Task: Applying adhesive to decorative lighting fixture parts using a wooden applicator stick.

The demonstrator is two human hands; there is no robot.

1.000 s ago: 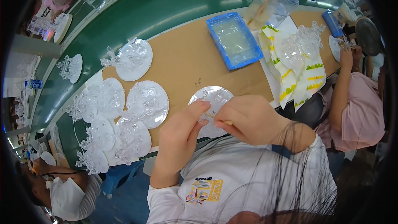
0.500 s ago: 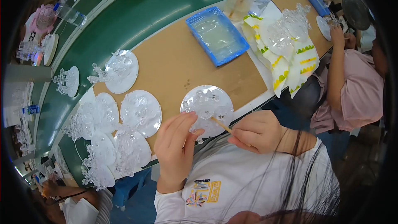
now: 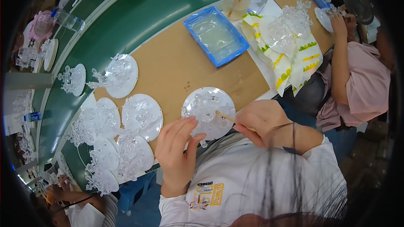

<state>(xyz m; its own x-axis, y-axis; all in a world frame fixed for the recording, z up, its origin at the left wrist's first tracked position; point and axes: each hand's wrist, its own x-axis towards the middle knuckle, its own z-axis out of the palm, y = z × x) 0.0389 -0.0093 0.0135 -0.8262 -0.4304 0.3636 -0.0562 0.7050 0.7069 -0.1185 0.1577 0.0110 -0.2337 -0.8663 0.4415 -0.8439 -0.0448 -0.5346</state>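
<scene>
Head cam: my right hand (image 3: 259,122) pinches thin wooden stick (image 3: 226,116), long axis running left-up, tip on white round plate (image 3: 209,112) w/ clear crystal pieces at table edge. Left hand (image 3: 179,149), fingers pressed together, steadies plate's near rim. Vs 0.5 s ago: stick angle approx. same, grip unchanged.

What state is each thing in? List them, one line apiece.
left hand: fingers pinching a small clear piece at the disc's edge.
right hand: closed on a thin wooden stick.
wooden stick: tip over the disc.
round disc: flat on the table, clear pieces on it.
blue tray: open, holds pale liquid.
finished discs: lying side by side, left of the hands.
</scene>
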